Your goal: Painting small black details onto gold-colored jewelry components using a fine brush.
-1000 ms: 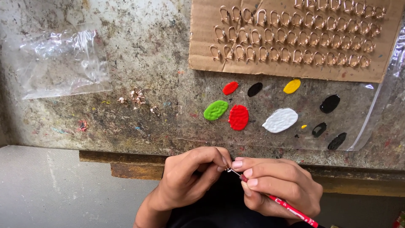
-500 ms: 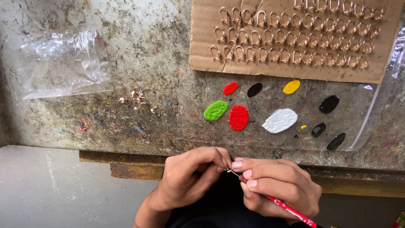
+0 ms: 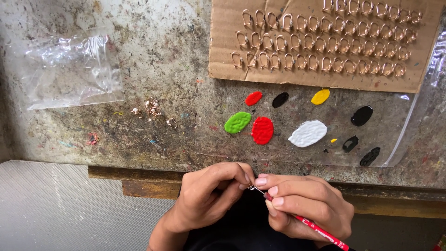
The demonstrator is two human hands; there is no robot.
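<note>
1. Head view, near edge of the worktop [image 3: 139, 139]: both hands meet just below its front lip, fingertips touching.
2. Left hand [image 3: 209, 195]: fingers curled shut, thumb and forefinger pinching a tiny metal piece [image 3: 251, 187]. The piece is too small to make out its shape.
3. Right hand [image 3: 306, 207]: closed around a thin red brush [image 3: 320, 230], held like a pen. The handle runs out down and to the right; the tip rests at the pinched metal piece.
4. Worktop surface: worn, grey, flecked with old paint.
5. Clear plastic sheet [image 3: 395, 139], just beyond the hands: carries paint blobs, namely a green blob [image 3: 237, 122], a large red blob [image 3: 262, 130], a small red blob [image 3: 253, 98], a white blob [image 3: 307, 133], a yellow blob [image 3: 320, 96] and several black blobs [image 3: 361, 115].
6. Cardboard sheet [image 3: 223, 56], at the far edge, overlapping the plastic: holds rows of copper-coloured hooks [image 3: 325, 51], standing in neat lines.
7. Left of centre: a small cluster of loose metal pieces [image 3: 152, 109] lies on the bare worktop, well apart from the hands.
8. Far left: an empty-looking clear plastic bag [image 3: 69, 69], crumpled, lying flat.
</note>
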